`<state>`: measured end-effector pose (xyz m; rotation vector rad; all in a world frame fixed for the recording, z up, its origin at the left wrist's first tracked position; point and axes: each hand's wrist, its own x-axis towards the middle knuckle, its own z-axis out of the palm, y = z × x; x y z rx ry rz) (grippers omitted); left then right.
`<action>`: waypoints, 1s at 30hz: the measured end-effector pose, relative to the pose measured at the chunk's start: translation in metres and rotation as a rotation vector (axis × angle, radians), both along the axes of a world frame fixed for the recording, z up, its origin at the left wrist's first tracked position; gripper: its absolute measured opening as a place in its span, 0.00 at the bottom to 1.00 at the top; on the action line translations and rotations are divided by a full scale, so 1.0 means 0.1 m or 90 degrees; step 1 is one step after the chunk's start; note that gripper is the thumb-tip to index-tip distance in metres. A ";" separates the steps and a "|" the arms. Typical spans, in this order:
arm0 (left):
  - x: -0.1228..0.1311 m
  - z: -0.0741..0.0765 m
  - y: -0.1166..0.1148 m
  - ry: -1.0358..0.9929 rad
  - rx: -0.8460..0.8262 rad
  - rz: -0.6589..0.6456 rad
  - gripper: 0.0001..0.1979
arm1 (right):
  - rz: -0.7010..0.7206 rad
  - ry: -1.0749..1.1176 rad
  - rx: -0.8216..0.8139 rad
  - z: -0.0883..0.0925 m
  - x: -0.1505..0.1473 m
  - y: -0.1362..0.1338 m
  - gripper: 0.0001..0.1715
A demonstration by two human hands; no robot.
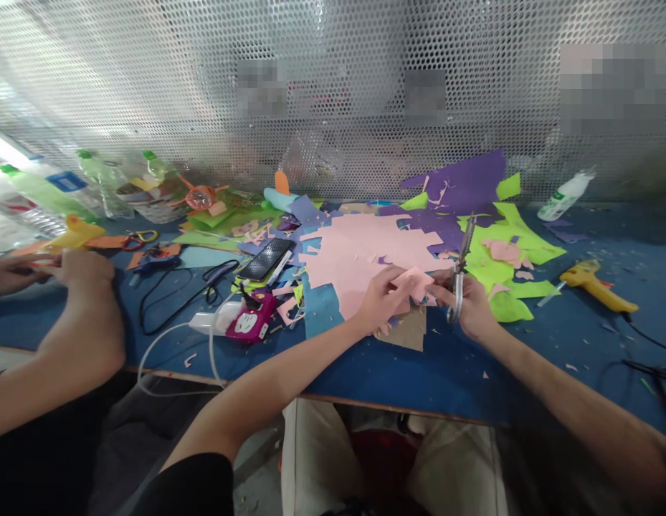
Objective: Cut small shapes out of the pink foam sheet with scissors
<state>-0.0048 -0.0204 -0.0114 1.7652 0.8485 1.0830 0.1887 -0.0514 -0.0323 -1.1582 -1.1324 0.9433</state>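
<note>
In from the near edge of the counter point(376, 383), the left hand point(383, 297) pinches a small pink piece point(417, 282) over a large pink sheet point(359, 247). The right hand point(475, 304) grips scissors point(460, 269), blades toward the far edge, fingertips at the piece.

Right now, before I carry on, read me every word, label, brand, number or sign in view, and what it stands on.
No text can be read.
White bottle: green marks, too blurred to read.
Blue label among the bottles at far left: too blurred to read.
Magenta box: a white figure, no words I can make out.
Scissors and black phone: no lettering I can make out.
</note>
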 end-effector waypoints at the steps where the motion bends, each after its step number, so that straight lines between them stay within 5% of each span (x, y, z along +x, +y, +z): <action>1: 0.00 0.01 -0.02 -0.009 -0.031 -0.010 0.21 | 0.003 -0.001 0.001 0.00 -0.01 0.00 0.19; 6: 0.01 0.02 -0.07 -0.076 -0.168 -0.081 0.22 | -0.005 0.012 0.025 -0.02 -0.01 -0.02 0.18; 19: 0.02 0.03 -0.15 -0.025 -0.144 -0.059 0.25 | 0.032 0.013 -0.008 -0.05 -0.06 -0.05 0.16; 26: -0.06 0.16 -0.11 -0.061 0.003 -0.010 0.27 | 0.312 -0.120 0.026 0.10 0.25 -0.04 0.29; 30: -0.10 0.18 -0.09 -0.070 0.013 0.009 0.28 | 0.316 -0.257 -0.010 0.18 0.39 -0.04 0.26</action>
